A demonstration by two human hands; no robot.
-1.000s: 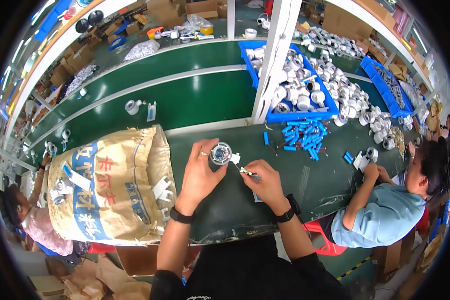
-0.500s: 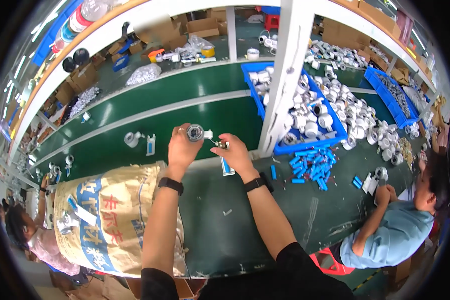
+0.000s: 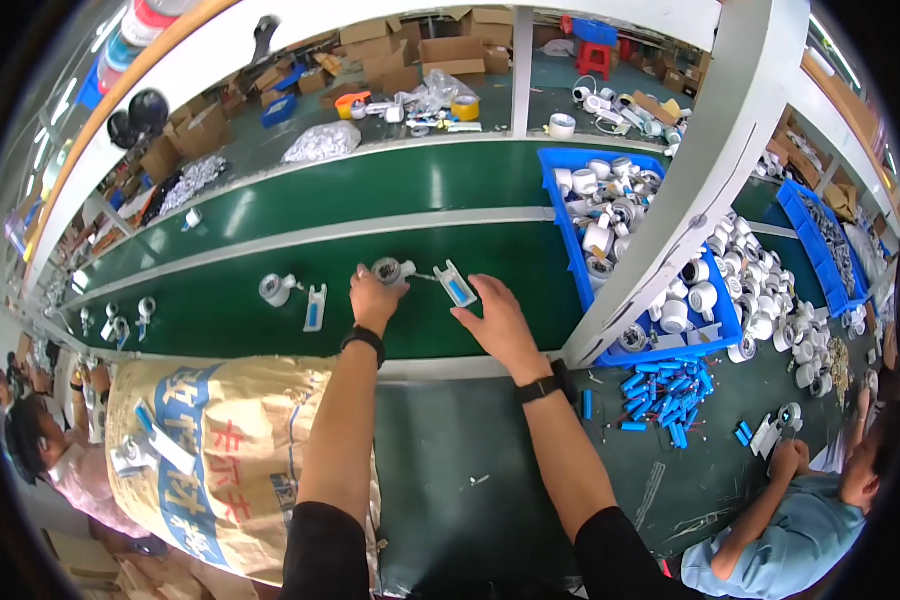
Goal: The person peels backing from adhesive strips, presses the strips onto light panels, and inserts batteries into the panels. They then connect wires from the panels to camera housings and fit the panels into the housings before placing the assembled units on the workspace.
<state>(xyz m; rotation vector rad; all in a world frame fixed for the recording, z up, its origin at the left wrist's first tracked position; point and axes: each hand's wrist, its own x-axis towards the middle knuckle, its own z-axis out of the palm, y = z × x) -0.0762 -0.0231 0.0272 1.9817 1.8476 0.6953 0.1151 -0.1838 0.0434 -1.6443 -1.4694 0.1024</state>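
My left hand [image 3: 375, 303] has its fingers closed around a round white housing [image 3: 388, 270] with a short side arm, set down on the green belt [image 3: 350, 210]. A thin wire runs from this housing to a white plastic holder [image 3: 456, 286] with a blue cylindrical cell in it. Beside that holder my right hand [image 3: 502, 322] is open, thumb and fingers apart, holding nothing. Farther left on the belt lie another white housing [image 3: 275, 290] and a white holder [image 3: 315, 309] with a blue cell.
Right of the post [image 3: 705, 170] and behind it, a blue crate [image 3: 660, 352] holds many white housings. Blue cells [image 3: 670, 392] lie heaped in front. A printed sack [image 3: 260, 400] bulges at left. A co-worker [image 3: 785, 520] sits at right; another person [image 3: 70, 460] is at left.
My right hand has let go of the wired part and opened. The housing and its holder now rest on the belt, farther from me. The view has shifted, too.
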